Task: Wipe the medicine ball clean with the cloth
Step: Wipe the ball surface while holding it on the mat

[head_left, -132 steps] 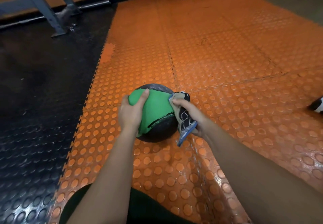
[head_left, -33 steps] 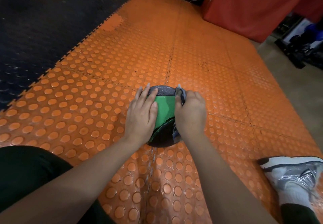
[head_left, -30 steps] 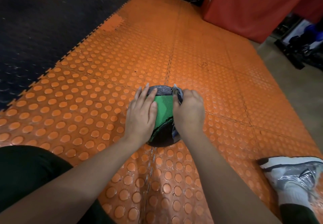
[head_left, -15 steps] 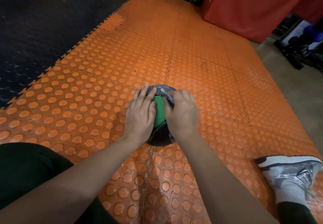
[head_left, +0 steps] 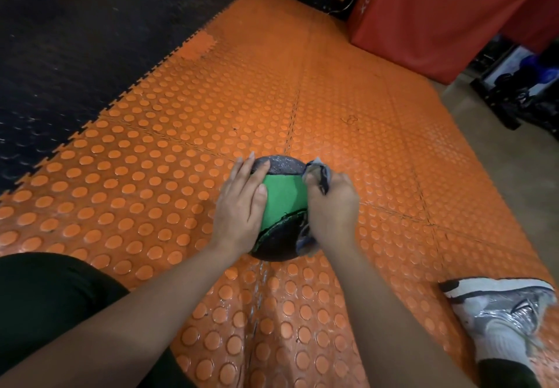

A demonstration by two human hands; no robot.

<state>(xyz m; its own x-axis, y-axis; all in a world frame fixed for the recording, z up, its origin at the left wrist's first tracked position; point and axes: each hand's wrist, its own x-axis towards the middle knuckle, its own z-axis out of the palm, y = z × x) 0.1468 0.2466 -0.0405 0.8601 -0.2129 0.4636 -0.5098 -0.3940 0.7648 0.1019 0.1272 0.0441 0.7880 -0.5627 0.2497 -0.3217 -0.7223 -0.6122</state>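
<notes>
A black medicine ball (head_left: pixel 282 197) with a green panel rests on the orange studded floor mat. My left hand (head_left: pixel 240 206) lies flat against its left side, fingers together, steadying it. My right hand (head_left: pixel 331 209) presses a dark patterned cloth (head_left: pixel 317 172) against the ball's right side. The cloth is mostly hidden under that hand; one corner sticks out above my fingers and a fold shows near my wrist.
Black rubber flooring (head_left: pixel 75 39) lies to the left of the orange mat (head_left: pixel 348 100). A red padded box (head_left: pixel 447 12) stands at the back right, with dark gym gear (head_left: pixel 529 91) beyond it. My shoe (head_left: pixel 508 312) rests at the lower right and my dark-clothed knee (head_left: pixel 45 297) at the lower left.
My right hand with the cloth has slid back to the right across the ball, uncovering more of the green panel. My left hand has stayed on the left side.
</notes>
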